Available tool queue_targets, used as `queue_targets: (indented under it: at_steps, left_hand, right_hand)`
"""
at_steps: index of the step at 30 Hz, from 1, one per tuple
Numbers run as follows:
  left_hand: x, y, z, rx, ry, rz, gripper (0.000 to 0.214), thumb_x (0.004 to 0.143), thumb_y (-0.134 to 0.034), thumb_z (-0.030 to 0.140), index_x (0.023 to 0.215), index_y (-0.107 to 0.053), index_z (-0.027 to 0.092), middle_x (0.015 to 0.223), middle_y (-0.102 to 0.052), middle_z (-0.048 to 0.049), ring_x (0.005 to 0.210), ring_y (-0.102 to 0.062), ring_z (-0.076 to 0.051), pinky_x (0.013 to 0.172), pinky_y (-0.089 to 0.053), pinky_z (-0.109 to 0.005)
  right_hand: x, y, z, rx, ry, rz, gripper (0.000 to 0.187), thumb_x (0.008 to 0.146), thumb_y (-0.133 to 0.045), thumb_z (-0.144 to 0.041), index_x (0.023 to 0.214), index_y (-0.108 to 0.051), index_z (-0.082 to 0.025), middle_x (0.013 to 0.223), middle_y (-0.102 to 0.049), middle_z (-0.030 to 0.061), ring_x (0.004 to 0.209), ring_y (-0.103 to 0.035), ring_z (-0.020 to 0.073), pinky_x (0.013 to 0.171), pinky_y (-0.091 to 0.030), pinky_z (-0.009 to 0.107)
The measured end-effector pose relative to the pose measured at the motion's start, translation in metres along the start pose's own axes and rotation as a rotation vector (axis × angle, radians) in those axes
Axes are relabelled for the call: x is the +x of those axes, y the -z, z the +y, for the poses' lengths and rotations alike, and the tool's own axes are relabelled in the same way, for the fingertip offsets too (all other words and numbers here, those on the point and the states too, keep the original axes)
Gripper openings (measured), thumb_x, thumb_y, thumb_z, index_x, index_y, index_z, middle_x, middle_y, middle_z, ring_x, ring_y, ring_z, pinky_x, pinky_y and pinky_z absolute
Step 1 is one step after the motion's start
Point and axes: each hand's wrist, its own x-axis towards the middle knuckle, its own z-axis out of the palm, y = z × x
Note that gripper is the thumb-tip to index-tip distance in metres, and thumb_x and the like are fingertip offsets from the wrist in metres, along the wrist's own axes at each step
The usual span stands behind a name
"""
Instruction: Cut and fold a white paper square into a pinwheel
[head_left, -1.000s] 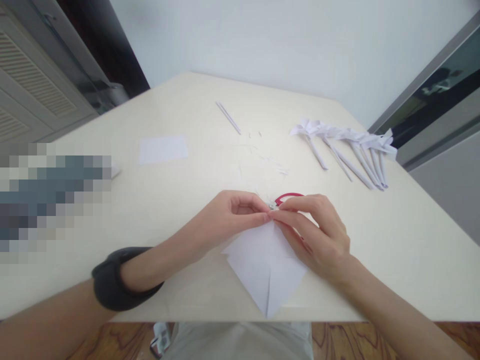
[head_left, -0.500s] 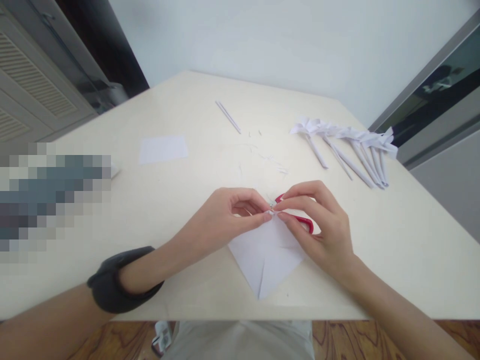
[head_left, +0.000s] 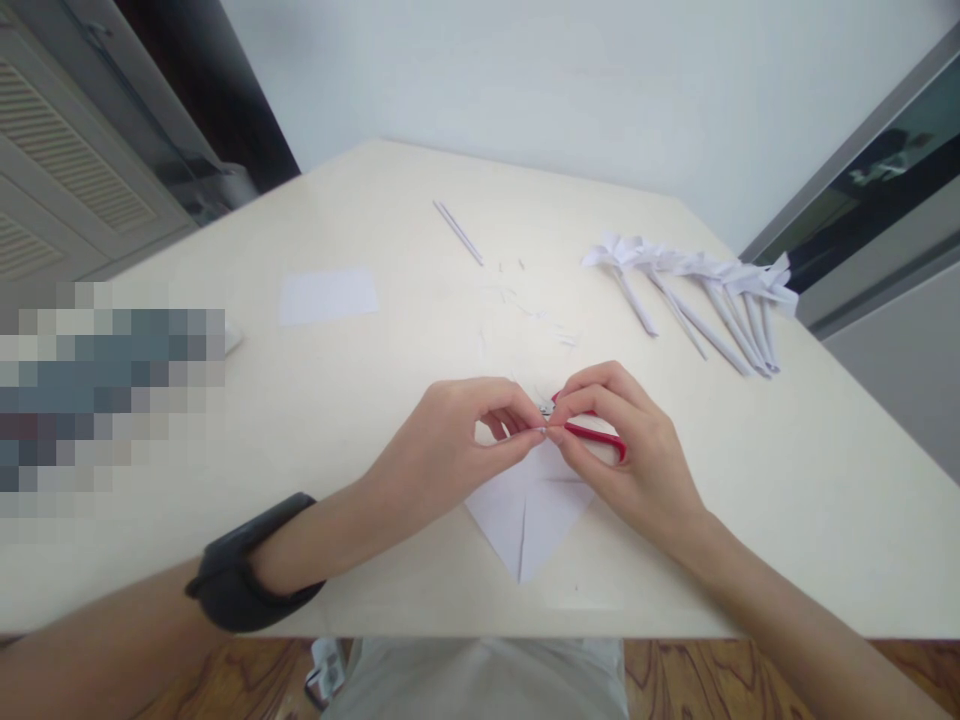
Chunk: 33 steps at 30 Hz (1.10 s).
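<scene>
A folded white paper (head_left: 529, 510) with a centre crease lies near the table's front edge, its point toward me. My left hand (head_left: 450, 445) and my right hand (head_left: 626, 460) meet at its far tip, each pinching the paper between thumb and forefinger. Red-handled scissors (head_left: 596, 435) lie on the table under my right hand, mostly hidden by its fingers. A dark band sits on my left wrist.
Several rolled white paper stems with folded tops (head_left: 697, 295) lie at the right. A small white sheet (head_left: 328, 295) lies at the left, a thin paper strip (head_left: 457, 232) farther back, and tiny paper scraps (head_left: 540, 320) mid-table. A blurred patch covers the left edge.
The paper has slid away from me and looks narrower; both hands have stayed pinched at its far tip. More of the red scissors handle shows under my right hand.
</scene>
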Motion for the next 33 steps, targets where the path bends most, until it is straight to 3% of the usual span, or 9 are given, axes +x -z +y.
queue_targets:
  at_steps: [19,27,33]
  left_hand:
    - [-0.0009,0.0008,0.0019,0.007,-0.021,-0.012,0.013,0.082,-0.056,0.025,0.077,-0.066,0.019,0.078,-0.068,0.0019,0.070,-0.058,-0.012,0.066,-0.046,-0.022]
    - [-0.0009,0.0021,0.0016,0.017,-0.015,-0.001,0.012,0.083,-0.055,0.024,0.076,-0.064,0.018,0.077,-0.066,0.0028,0.071,-0.059,-0.011,0.067,-0.045,-0.022]
    - [-0.0010,-0.0003,-0.0006,0.066,-0.076,0.024,0.009,0.083,-0.055,0.020,0.078,-0.063,0.018,0.078,-0.065,0.0040,0.073,-0.057,-0.009,0.071,-0.045,-0.020]
  right_hand:
    - [0.0000,0.0015,-0.0009,0.057,-0.028,-0.008,0.009,0.081,-0.058,-0.012,0.080,-0.058,-0.020,0.091,-0.054,0.0028,0.085,-0.056,0.0153,0.074,-0.047,0.029]
    - [0.0011,0.0026,-0.0025,0.111,-0.108,-0.035,0.007,0.084,-0.056,-0.014,0.080,-0.058,-0.020,0.092,-0.053,0.0026,0.088,-0.054,0.0153,0.073,-0.046,0.028]
    - [0.0015,0.0023,-0.0039,0.124,-0.118,-0.037,0.009,0.082,-0.057,-0.010,0.080,-0.057,-0.019,0.091,-0.051,0.0022,0.086,-0.054,0.0139,0.073,-0.045,0.027]
